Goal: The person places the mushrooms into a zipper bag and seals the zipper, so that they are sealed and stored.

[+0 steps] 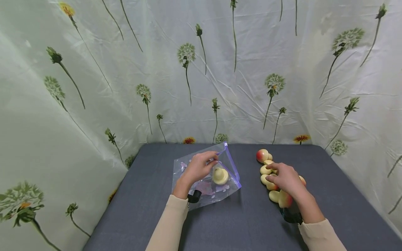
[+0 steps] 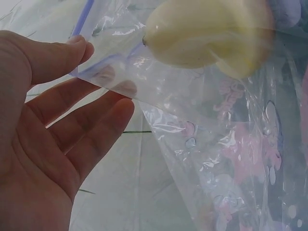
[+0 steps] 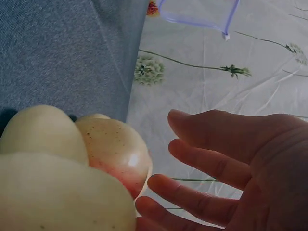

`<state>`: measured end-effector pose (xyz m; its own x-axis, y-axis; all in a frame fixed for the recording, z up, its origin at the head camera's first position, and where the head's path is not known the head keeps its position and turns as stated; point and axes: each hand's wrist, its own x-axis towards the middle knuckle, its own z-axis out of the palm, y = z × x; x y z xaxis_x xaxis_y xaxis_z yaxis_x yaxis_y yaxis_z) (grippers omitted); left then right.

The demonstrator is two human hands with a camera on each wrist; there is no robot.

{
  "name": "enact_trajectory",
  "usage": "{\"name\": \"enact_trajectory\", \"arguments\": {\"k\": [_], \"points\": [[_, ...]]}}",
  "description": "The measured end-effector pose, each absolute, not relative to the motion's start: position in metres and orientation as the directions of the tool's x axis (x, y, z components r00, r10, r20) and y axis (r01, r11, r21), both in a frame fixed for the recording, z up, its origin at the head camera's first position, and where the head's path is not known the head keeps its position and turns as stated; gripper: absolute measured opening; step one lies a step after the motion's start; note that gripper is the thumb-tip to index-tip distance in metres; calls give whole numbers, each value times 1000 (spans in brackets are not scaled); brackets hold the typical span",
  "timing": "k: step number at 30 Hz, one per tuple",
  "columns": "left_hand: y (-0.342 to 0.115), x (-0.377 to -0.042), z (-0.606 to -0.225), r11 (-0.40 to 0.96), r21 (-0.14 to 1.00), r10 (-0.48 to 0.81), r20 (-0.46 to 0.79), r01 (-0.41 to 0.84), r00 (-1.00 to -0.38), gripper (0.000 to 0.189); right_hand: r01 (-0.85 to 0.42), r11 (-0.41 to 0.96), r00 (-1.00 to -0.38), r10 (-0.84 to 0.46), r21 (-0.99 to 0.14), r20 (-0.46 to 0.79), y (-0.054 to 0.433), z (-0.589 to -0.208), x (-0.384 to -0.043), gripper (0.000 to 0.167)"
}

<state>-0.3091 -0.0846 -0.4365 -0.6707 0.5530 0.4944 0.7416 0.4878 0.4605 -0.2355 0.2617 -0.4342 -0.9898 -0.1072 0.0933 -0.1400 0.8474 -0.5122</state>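
My left hand pinches the purple zip edge of a clear plastic zip bag between thumb and fingers, its mouth towards the right. Inside the bag lie pale yellow fruits, one partly over another; the left wrist view shows a pale fruit through the film. My right hand hovers over a group of pale yellow fruits, its fingers spread and nothing between them. One red-blushed fruit is close to its fingertips in the right wrist view. The hand hides part of the group.
Both the bag and the loose fruits are on a dark grey table. Behind and to the sides hangs a pale curtain printed with dandelions. A red and yellow fruit lies at the far end of the group.
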Motion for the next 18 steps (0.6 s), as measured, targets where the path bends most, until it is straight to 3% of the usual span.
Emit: {"name": "enact_trajectory", "arguments": {"k": [12,18], "points": [[-83,-307,-433,493,491,543,471,718,-695,10,-93,865,-996,-80,-494,47,264,-443,-240,42],[-83,-307,-433,484,497,541,477,720,-693,12,-131,871,-991,-108,-473,75,258,-447,-242,43]]}}
